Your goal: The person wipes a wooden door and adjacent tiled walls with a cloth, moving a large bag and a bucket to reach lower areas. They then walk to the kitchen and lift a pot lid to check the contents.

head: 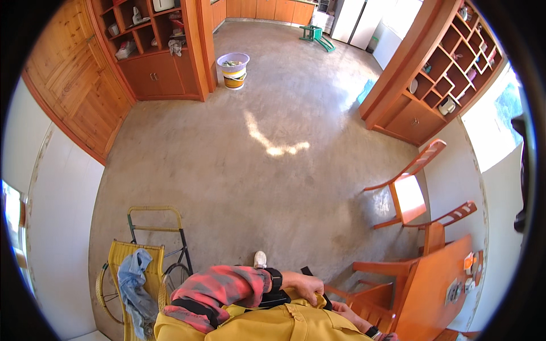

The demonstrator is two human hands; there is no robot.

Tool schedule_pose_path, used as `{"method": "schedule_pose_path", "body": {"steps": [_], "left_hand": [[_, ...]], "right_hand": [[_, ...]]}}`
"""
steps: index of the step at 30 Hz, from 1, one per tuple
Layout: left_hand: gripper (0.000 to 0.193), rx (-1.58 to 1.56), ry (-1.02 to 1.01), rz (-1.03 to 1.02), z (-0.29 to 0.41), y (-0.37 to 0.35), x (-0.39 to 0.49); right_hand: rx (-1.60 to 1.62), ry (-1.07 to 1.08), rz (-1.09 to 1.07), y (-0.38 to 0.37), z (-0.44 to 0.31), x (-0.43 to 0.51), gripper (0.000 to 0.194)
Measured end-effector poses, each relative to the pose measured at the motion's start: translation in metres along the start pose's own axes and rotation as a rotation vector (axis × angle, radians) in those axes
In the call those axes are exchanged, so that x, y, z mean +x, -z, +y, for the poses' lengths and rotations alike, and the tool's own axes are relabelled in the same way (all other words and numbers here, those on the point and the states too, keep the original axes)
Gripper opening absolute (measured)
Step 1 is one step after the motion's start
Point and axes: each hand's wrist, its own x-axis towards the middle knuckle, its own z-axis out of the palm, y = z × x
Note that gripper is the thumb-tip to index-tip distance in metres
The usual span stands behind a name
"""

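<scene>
My left hand (310, 290), coming from a red and grey checked sleeve with a black wrist strap, is closed on the edge of a yellow cloth garment (273, 322) at my front. Just to its right and lower, my right hand (347, 314) lies against the same yellow cloth beside a black strap (327, 301); its fingertips are partly hidden, and what they hold cannot be told. A black band circles that wrist. One white shoe (260, 259) shows on the floor beyond the cloth.
A yellow woven wheeled chair (154, 264) with a denim garment (135, 285) over it stands at left. Wooden chairs (409, 198) and a wooden table (431, 294) are at right. A bucket with a basin (233, 72) and a green stool (315, 34) stand farther off.
</scene>
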Motion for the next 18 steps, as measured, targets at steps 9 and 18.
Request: {"method": "schedule_pose_path", "body": {"steps": [9, 18], "left_hand": [[0.026, 0.214, 0.034, 0.266, -0.086, 0.201, 0.091], [0.017, -0.527, 0.023, 0.893, -0.120, 0.556, -0.070]], "right_hand": [[-0.214, -0.039, 0.426, 0.143, -0.114, 0.122, 0.024], [-1.526, 0.017, 0.435, 0.205, -0.297, 0.275, 0.022]]}}
